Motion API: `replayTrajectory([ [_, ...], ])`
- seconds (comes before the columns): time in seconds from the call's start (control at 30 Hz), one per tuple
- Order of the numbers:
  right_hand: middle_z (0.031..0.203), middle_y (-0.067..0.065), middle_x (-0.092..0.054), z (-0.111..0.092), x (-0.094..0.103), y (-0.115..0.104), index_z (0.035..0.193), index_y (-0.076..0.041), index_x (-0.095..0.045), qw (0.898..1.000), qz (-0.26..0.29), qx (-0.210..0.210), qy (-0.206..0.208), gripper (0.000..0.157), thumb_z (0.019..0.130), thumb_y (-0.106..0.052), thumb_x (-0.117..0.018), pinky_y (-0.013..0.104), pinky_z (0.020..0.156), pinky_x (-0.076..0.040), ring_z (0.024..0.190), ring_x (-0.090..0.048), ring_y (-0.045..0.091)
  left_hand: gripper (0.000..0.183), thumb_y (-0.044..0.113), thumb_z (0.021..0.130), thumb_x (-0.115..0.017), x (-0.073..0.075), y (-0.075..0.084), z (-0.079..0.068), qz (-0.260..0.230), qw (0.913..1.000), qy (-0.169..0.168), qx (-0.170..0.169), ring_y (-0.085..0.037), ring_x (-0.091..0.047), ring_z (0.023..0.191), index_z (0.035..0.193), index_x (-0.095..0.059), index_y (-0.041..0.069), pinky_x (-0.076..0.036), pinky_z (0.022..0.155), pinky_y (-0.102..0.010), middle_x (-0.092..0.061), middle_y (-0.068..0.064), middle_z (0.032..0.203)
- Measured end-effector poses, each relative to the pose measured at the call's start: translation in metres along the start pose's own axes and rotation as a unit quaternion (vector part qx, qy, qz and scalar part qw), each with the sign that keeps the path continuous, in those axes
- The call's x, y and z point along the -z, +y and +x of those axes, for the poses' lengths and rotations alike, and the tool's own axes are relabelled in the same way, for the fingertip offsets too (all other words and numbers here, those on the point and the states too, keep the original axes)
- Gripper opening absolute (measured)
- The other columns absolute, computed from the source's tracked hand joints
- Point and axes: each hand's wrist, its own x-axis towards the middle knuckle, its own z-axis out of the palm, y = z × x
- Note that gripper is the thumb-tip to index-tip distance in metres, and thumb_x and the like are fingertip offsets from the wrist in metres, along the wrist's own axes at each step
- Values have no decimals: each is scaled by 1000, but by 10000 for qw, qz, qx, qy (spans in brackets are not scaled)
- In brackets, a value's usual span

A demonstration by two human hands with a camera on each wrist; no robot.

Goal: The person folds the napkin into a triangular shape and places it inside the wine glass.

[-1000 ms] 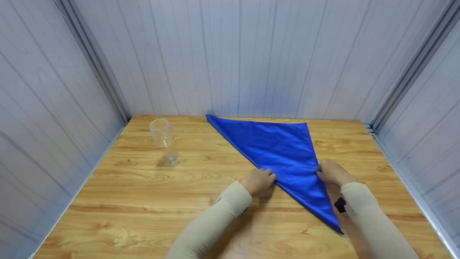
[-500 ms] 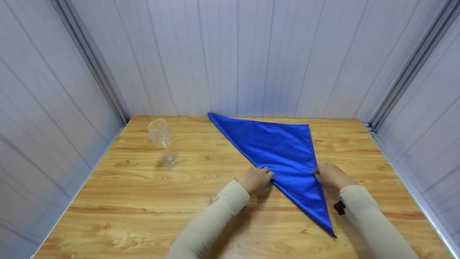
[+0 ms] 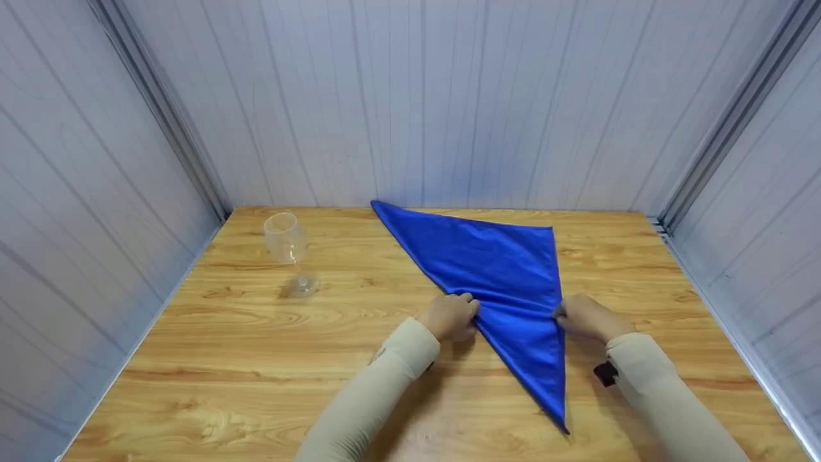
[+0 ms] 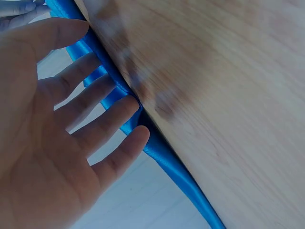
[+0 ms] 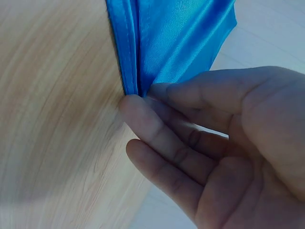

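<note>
A blue satin cloth lies in a triangle on the wooden table, its near point close to the front. At its long left edge my left hand curls its fingers over the hem. In the left wrist view, the thumb and fingers are spread along that hem. My right hand pinches the opposite edge, where the cloth bunches into pleats in the right wrist view, between thumb and fingers. Creases run across the cloth from one hand to the other.
A clear stemmed glass stands upright on the left part of the wooden table. Pale panelled walls rise at the back and both sides. A small black object sits under the right cuff.
Both hands have shifted slightly leftward with the cloth between them. The cloth's near point has swung left and toward the front, and the creases between the hands have deepened.
</note>
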Motion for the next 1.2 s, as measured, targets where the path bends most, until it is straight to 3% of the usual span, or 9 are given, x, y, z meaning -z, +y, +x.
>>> replayTrajectory([
  [0.1, 93, 19, -73, -1, 0, -2, 95, 8, -77, 9999, -30, 142, 0, 18, 88, 3, -60, 44, 76, -57, 87, -69, 29, 27, 30, 93, -66, 0, -2, 0, -14, 10000, 54, -24, -20, -65, 94, 110, -64, 9, -54, 79, -32, -64, -5, 104],
  [0.23, 84, 8, -70, 0, 1, -3, 90, 3, -78, 9996, 132, 250, -79, 18, 88, 3, -60, 34, 66, -52, 73, -59, 16, 28, 33, 94, -67, 0, -6, 0, -33, 10000, 83, 35, -19, -65, 92, 108, -63, 10, -54, 79, -32, -64, -4, 103],
  [0.43, 70, -3, -59, 0, 2, -8, 74, -2, -72, 9986, 348, 344, -186, 20, 87, 4, -58, 28, 59, -43, 64, -47, 10, 31, 37, 95, -65, 0, -10, 0, -186, 9996, 67, 209, -21, -65, 97, 108, -62, 9, -54, 83, -35, -65, -5, 106],
  [0.57, 69, -5, -58, 0, 3, -11, 73, -4, -72, 9978, 370, 507, -197, 20, 87, 4, -59, 27, 58, -41, 64, -45, 10, 37, 44, 97, -62, -1, -11, 0, -331, 9984, 16, 453, -24, -66, 100, 113, -63, 11, -54, 84, -39, -64, -5, 109],
  [0.7, 78, 0, -67, 2, 4, -13, 86, 0, -78, 9972, 449, 502, -321, 19, 88, 1, -60, 28, 62, -45, 67, -50, 11, 56, 60, 92, -61, -3, -10, -1, -174, 9981, -24, 583, -24, -66, 102, 120, -65, 12, -55, 82, -43, -63, -4, 113],
  [0.9, 91, 8, -73, 4, 9, -6, 100, 1, -77, 9922, 1078, -30, -621, 20, 95, -7, -60, 31, 65, -47, 72, -57, 12, 75, 68, 86, -63, -3, -8, -1, -86, 9984, -226, 516, -26, -64, 108, 133, -59, 10, -52, 91, -44, -61, -6, 125],
  [1.07, 103, 16, -71, 20, 6, 10, 106, 4, -73, 9928, 1158, -301, 72, 22, 98, -9, -57, 45, 81, -54, 93, -65, 29, 75, 68, 85, -65, -3, -8, -1, -76, 9983, -219, 527, -27, -64, 108, 134, -59, 10, -52, 91, -43, -60, -6, 125],
  [1.2, 120, 30, -62, 37, 1, 22, 120, 13, -62, 9894, 1026, -698, 751, 30, 98, -5, -54, 57, 96, -47, 114, -58, 46, 75, 67, 85, -65, -3, -8, -1, -74, 9984, -208, 529, -26, -64, 108, 134, -59, 10, -52, 91, -43, -61, -5, 125],
])
